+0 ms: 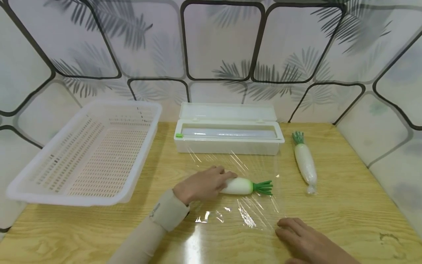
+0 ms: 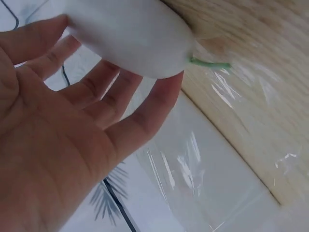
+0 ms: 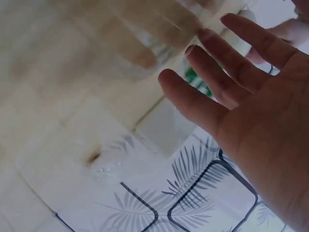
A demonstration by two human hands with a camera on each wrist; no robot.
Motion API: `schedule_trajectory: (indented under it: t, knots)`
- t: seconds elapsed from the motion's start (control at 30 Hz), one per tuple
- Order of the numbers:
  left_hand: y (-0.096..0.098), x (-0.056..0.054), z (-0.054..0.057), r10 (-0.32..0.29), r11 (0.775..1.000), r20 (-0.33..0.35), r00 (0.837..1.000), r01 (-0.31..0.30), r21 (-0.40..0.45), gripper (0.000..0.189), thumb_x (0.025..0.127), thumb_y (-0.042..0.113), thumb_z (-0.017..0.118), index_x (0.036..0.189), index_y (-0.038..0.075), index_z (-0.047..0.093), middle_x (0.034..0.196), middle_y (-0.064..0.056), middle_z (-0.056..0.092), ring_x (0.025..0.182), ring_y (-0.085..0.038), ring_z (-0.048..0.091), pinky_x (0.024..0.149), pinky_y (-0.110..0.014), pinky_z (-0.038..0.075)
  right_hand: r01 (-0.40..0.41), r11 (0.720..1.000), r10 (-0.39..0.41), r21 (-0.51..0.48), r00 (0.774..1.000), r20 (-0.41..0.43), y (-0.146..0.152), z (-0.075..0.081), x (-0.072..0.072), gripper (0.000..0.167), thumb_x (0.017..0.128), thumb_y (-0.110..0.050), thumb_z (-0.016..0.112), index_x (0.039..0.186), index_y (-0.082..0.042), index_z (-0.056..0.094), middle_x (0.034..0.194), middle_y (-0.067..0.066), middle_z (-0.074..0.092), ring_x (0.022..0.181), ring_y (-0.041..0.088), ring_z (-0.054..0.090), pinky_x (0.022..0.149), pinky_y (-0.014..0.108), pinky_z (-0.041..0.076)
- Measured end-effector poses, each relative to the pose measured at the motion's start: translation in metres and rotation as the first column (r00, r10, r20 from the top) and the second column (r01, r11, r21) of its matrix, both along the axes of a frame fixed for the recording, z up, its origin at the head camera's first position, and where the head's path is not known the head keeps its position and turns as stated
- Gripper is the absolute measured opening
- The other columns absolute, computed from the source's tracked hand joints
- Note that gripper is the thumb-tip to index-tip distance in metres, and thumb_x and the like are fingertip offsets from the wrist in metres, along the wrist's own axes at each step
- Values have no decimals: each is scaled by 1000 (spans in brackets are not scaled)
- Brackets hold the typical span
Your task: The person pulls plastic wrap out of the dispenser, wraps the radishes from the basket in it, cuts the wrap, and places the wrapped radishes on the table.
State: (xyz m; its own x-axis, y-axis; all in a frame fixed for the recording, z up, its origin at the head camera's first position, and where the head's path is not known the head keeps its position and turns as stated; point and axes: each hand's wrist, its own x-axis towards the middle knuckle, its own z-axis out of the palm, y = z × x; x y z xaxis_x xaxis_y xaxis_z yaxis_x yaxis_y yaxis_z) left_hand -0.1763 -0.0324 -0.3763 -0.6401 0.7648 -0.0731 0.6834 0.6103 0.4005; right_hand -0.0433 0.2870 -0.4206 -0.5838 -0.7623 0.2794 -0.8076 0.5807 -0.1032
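Observation:
A white radish [image 1: 238,186] with short green stalks lies on a sheet of clear plastic wrap [image 1: 247,216] spread over the table. My left hand [image 1: 207,183] holds it by the end away from the stalks; the left wrist view shows thumb and fingertips around the white radish body [image 2: 130,36]. At the sheet's near right corner is my right hand [image 1: 304,236], its fingers fairly straight with nothing gripped. The wrap runs back to a white dispenser box [image 1: 227,146], whose lid stands raised and whose slot shows a roll.
A white perforated basket [image 1: 132,183] stands at the left. On the right side of the table [image 1: 346,220] lies a second radish [image 1: 304,161], wrapped in film twisted at its lower end. A patterned wall covering [image 1: 224,40] rises behind the box.

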Motion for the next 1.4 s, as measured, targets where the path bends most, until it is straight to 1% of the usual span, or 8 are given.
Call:
schedule_trajectory:
  t: [0.23, 0.57, 0.87, 1.03, 1.2, 1.27, 1.33, 1.4]
  knots:
    - [5, -3, -1, 45, 996, -157, 987, -56, -68, 46, 95, 5, 68, 140, 9, 60, 124, -10, 63, 112, -26, 58, 97, -43, 52, 77, 995, -80, 61, 995, 64, -2, 9, 0, 51, 92, -46, 73, 125, -8, 64, 122, 2, 61, 104, 20, 62, 78, 39, 59]
    - [2, -4, 1, 27, 997, -215, 976, -42, -62, 44, 93, 5, 71, 136, 9, 63, 124, -9, 65, 112, -25, 62, 97, -43, 52, 27, 999, -27, 29, 1000, 6, -2, 17, -14, 38, 90, -36, 76, 118, -11, 69, 116, 0, 64, 98, 19, 64, 78, 40, 59]
    - [-27, 3, 8, 33, 999, -289, 957, -32, 9, 29, 101, 15, 63, 128, 6, 67, 115, -10, 67, 103, -24, 63, 91, -39, 54, -21, 993, 1, -119, 986, -167, -3, 13, -28, 52, 109, -44, 32, 104, -12, 72, 105, -1, 66, 91, 17, 64, 78, 33, 54]
    - [-58, 20, 8, 21, 999, -333, 943, -6, 44, 16, 96, 14, 70, 110, 7, 73, 100, -3, 67, 89, -18, 64, 80, -35, 55, -64, 991, 43, -117, 984, -174, 1, 7, -32, 14, 89, -24, 68, 100, -15, 72, 103, -3, 64, 90, 16, 62, 80, 31, 52]
    - [-83, 39, 7, -16, 999, -318, 948, 25, 23, 10, 87, 15, 80, 95, 13, 74, 89, 5, 63, 79, -11, 60, 70, -31, 53, -64, 996, 54, -61, 986, -155, 4, 5, -33, 33, 64, -15, 80, 95, -17, 69, 101, -5, 63, 88, 14, 60, 77, 34, 53]
    - [-88, 45, 5, -29, 999, -289, 957, 32, 6, 11, 84, 15, 82, 91, 15, 74, 91, 6, 63, 81, -11, 59, 69, -30, 53, -58, 997, 49, -52, 986, -157, 5, 5, -32, 29, 66, -15, 79, 92, -17, 68, 99, -6, 62, 87, 14, 59, 77, 35, 53]
    - [-94, 52, 2, -33, 999, -253, 967, 33, -3, 13, 82, 13, 83, 88, 18, 73, 94, 8, 62, 84, -11, 58, 69, -30, 53, -53, 997, 44, -52, 985, -165, 4, 5, -33, 8, 83, -17, 72, 88, -18, 67, 97, -7, 62, 86, 12, 59, 77, 34, 52]
    - [-99, 57, -2, -27, 1000, -223, 974, 26, -9, 16, 79, 12, 83, 86, 20, 71, 97, 9, 60, 88, -11, 56, 70, -30, 52, -56, 996, 44, -65, 985, -166, 3, 4, -33, 20, 101, -23, 57, 84, -18, 66, 95, -7, 62, 85, 11, 58, 76, 33, 52]
